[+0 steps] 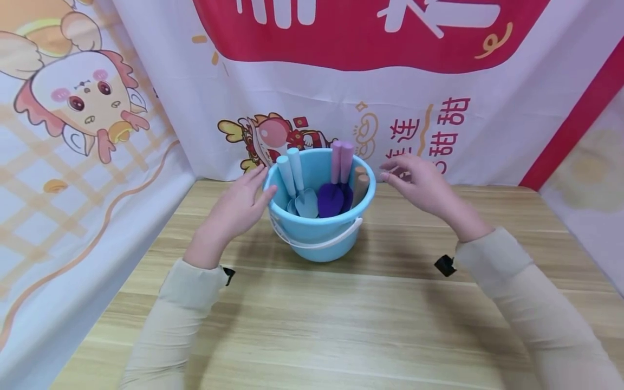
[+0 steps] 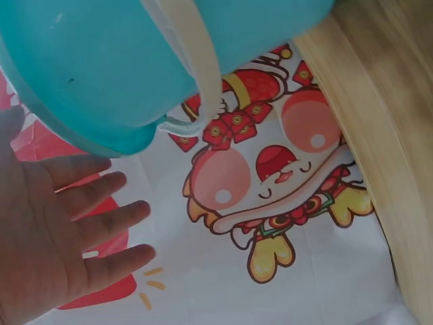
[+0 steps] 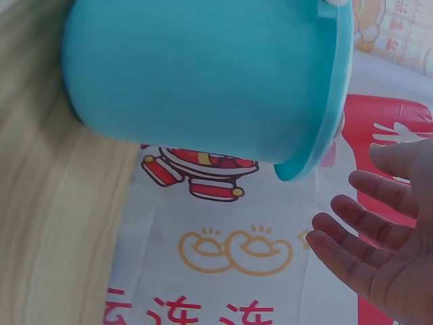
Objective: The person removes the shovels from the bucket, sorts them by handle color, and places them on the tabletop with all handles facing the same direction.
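Note:
A light blue bucket [image 1: 324,238] with a white handle [image 1: 319,245] stands upright on the wooden table. Inside it are light blue shovels [image 1: 306,203], purple shovels with pink-lilac handles [image 1: 331,200] and a pair of tan-brown handles [image 1: 360,187]. My left hand [image 1: 237,200] is at the bucket's left rim, fingers straight and spread; in the left wrist view its palm [image 2: 47,237] faces the bucket's side. To the right of the rim, my right hand [image 1: 416,181] hovers with relaxed fingers and holds nothing. The right wrist view shows its fingers [image 3: 379,223] apart from the bucket.
The wooden table [image 1: 312,325] extends in front of the bucket. A printed cloth [image 1: 370,86] hangs right behind it, and another printed cloth [image 1: 88,162] closes off the left side. Light sleeves cover both forearms, with small black devices [image 1: 444,265] at the wrists.

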Tool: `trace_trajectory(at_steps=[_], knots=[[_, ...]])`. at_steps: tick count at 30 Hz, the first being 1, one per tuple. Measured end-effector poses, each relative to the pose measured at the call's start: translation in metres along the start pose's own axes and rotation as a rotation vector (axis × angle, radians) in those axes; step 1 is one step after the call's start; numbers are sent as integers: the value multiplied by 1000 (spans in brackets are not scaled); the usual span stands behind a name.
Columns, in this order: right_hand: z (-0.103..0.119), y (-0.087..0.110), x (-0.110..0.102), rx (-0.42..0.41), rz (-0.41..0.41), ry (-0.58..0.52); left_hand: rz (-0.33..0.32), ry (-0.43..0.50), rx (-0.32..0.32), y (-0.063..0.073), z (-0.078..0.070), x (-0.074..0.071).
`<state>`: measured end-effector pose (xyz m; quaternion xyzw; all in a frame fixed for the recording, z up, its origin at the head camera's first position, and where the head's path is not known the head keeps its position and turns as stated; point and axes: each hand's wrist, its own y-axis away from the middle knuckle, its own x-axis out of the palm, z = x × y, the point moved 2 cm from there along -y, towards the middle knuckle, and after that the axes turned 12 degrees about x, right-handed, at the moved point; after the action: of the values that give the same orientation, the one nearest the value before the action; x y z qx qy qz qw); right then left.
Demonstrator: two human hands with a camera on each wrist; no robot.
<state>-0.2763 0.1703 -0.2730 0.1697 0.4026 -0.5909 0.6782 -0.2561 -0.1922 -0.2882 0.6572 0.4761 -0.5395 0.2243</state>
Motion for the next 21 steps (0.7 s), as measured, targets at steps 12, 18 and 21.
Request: trace_trajectory(at_steps=[12, 18, 21], knots=[[12, -33, 2, 34, 14, 21, 32, -182, 49, 0, 6, 8], [21, -51, 7, 15, 13, 18, 54, -191, 46, -1, 5, 7], [26, -59, 11, 7, 20, -15, 50, -191, 47, -1, 5, 8]])
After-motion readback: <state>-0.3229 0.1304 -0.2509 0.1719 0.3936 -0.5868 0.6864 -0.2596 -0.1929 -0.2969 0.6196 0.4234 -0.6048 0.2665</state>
